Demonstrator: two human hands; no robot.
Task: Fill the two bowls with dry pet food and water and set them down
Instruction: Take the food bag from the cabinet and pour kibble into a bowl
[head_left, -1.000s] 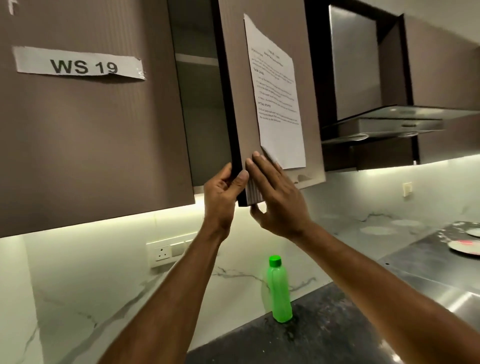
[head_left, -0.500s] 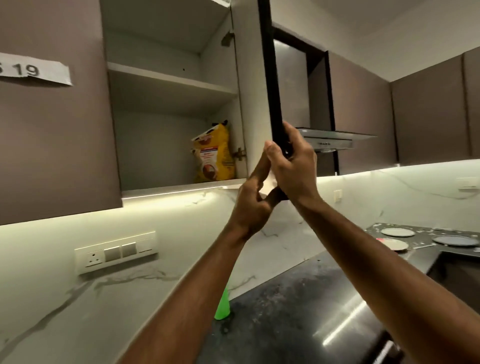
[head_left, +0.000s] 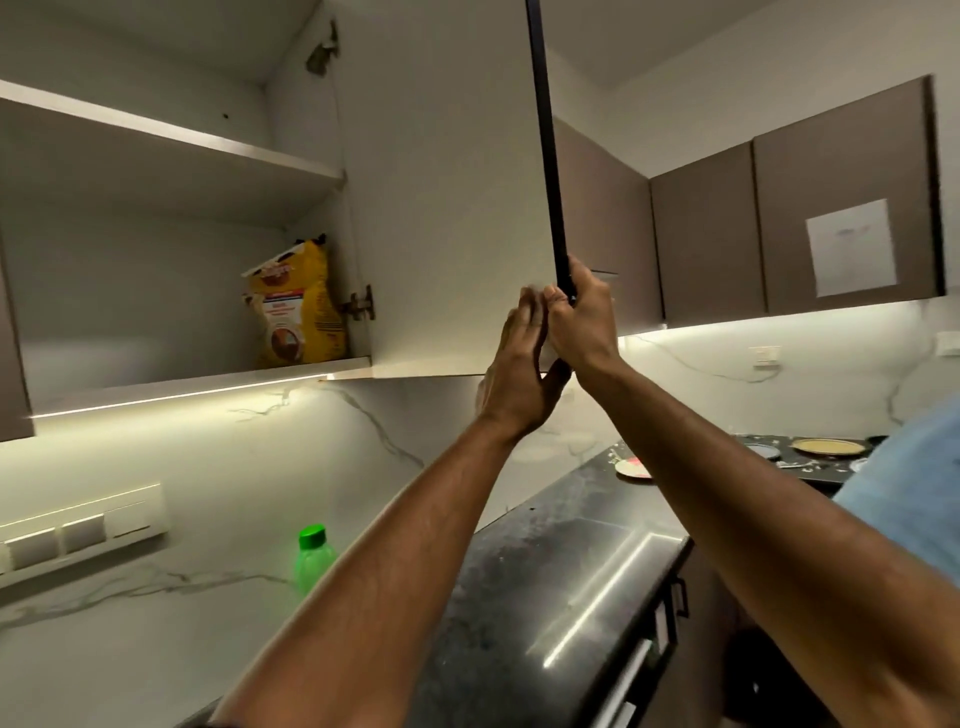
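Observation:
A yellow bag of dry pet food (head_left: 298, 306) stands upright on the lower shelf of the wall cupboard, in its right back corner. The cupboard door (head_left: 452, 208) is swung wide, edge-on to me. My right hand (head_left: 584, 322) grips the door's dark lower edge. My left hand (head_left: 519, 364) rests flat against the door's pale inner face beside it, fingers straight. A green water bottle (head_left: 314, 558) with a green cap stands on the counter below, partly hidden by my left forearm. Two flat dishes (head_left: 631, 469) (head_left: 828, 446) lie far along the counter.
The dark stone counter (head_left: 545, 571) runs to the right. A white switch panel (head_left: 78, 530) is on the marble wall at the left. Shut brown cupboards (head_left: 841, 208) hang to the right, one with a paper sheet. A blue sleeve (head_left: 914, 478) shows at the right edge.
The cupboard door has swung from nearly shut to wide, and both hands followed its edge to the right. The bag of pet food inside came into view.

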